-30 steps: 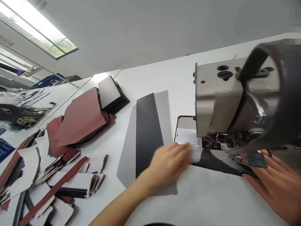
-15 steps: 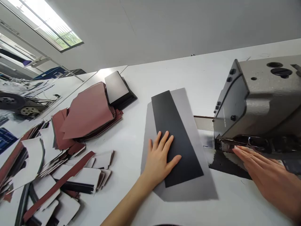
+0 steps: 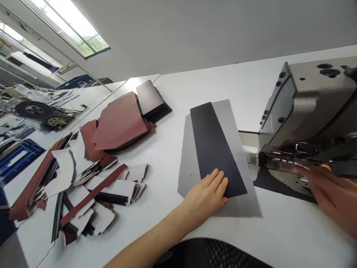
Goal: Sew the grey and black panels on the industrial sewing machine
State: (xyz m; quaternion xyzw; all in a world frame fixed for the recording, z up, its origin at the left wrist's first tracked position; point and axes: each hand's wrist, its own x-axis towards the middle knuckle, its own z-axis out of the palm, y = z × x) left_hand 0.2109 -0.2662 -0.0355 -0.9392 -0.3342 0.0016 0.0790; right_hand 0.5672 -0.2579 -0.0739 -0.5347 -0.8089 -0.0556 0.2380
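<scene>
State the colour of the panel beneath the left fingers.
The panel is near-black, best in head view.

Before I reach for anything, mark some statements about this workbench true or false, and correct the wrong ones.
1. The left hand rests on the black panel. True.
2. The black panel lies under the grey material. False: it lies on top of the grey material.
3. The reddish-brown stack is to the left of the black panel. True.
4. The left hand is at the far end of the black panel. False: it is at the end nearer the wearer.
5. The right hand is by the sewing machine. True.
6. The sewing machine is left of the reddish-brown stack. False: it is to the right.
</scene>
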